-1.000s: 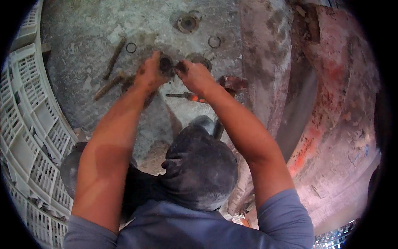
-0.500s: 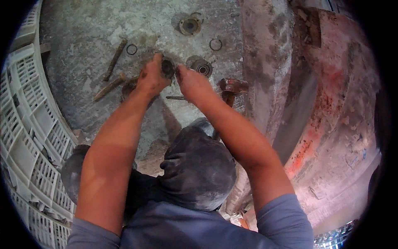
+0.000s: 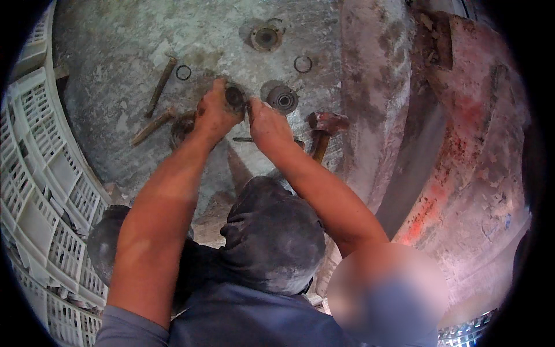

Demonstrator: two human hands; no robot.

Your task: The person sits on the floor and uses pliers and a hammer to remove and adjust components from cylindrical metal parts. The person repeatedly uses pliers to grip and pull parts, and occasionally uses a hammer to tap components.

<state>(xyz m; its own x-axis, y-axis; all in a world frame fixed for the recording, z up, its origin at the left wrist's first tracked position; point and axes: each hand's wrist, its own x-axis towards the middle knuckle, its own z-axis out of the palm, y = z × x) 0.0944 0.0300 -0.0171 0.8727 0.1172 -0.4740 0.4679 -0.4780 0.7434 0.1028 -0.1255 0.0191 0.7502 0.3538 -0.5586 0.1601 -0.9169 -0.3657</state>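
My left hand (image 3: 215, 111) grips a round, dark metal part (image 3: 235, 97) with a hollow middle, its open face turned up and to the right. Close against that part's right edge, my right hand (image 3: 269, 124) is closed with thumb and fingers together; what they pinch, if anything, is too small to tell. Just beyond the right hand lies a round metal housing with a bearing (image 3: 282, 100) set in it. A thin metal rod (image 3: 243, 139) lies on the floor, partly hidden beneath the right hand. Beside my left wrist sits another rounded dark part (image 3: 182, 125), partly covered.
Farther off stands a flanged metal ring (image 3: 266, 38). Two thin rings (image 3: 183, 72) (image 3: 303, 64) lie apart on the concrete floor (image 3: 115, 87). At right is a hammer (image 3: 328, 122); at left, a rusty bar (image 3: 161, 88) and a wooden stick (image 3: 152, 126). White slatted crates (image 3: 55, 168) line the left side.
The round part in my left hand has turned slightly, showing more of its hollow face. My right hand stays close to its edge, having shifted only a little. The whole view has moved slightly.
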